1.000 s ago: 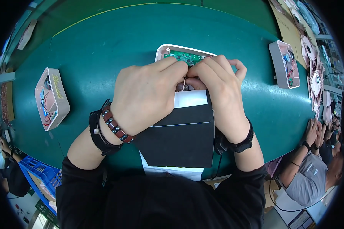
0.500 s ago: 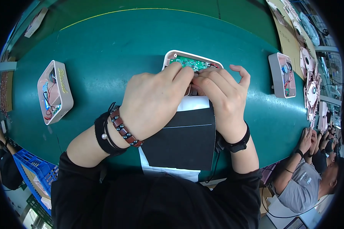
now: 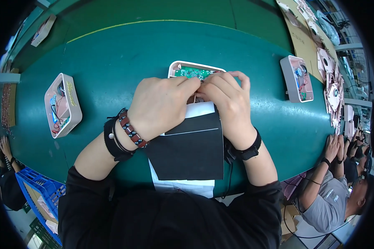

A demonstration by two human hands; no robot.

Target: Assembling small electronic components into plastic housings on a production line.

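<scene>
A pale pink plastic housing (image 3: 198, 63) with a green circuit board (image 3: 190, 73) inside lies in front of me on the table. Over its near side, my left hand (image 3: 158, 103) and my right hand (image 3: 227, 103) meet with bent fingertips pressed together. What they pinch is hidden behind the fingers. My right little finger sticks out to the side. Below the hands lies a black sheet (image 3: 186, 153), with white paper (image 3: 200, 110) showing at its far edge and more beneath its near edge.
Similar open housings with wires stand at left (image 3: 72, 106) and right (image 3: 289, 79) on the green table (image 3: 120, 54). Pink plates (image 3: 333, 93) line the right edge. A blue crate (image 3: 37, 180) sits lower left. A co-worker (image 3: 330, 197) is at lower right.
The whole picture has shifted, so the housing and my hands appear a little lower and further left. Both hands remain together at the housing, fingers still closed.
</scene>
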